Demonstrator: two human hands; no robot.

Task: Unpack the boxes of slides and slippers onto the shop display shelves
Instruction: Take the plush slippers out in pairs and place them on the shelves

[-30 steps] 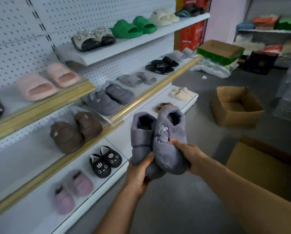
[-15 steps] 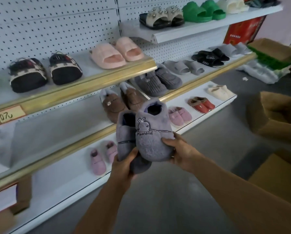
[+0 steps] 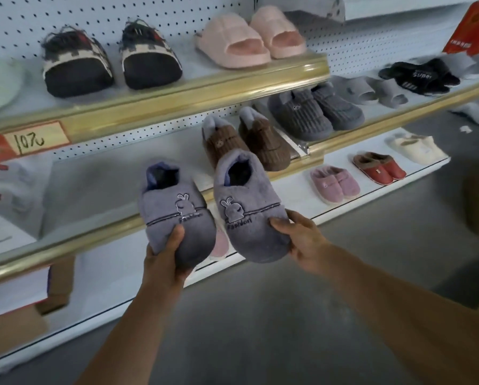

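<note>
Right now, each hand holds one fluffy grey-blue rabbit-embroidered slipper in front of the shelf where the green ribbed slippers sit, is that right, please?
Not quite: the ribbed slippers behind the fluffy grey-blue rabbit-embroidered slippers are brown, not green, as the head view shows. The left hand and right hand do hold one each.

Grey-blue plush slippers [image 3: 177, 215] with stitched rabbit motif and dark trim line, at six o'clock. Checked black-and-cream fringed slippers [image 3: 77, 65] at ten o'clock. Pale pink moulded slides [image 3: 232, 43] at twelve. Brown ribbed slippers [image 3: 263, 143] centre. Charcoal ribbed slippers [image 3: 299, 112], red-brown pair [image 3: 377, 168], mauve pair [image 3: 335, 184] toward three o'clock. Gold-edged shelf rail [image 3: 177, 98].
</note>
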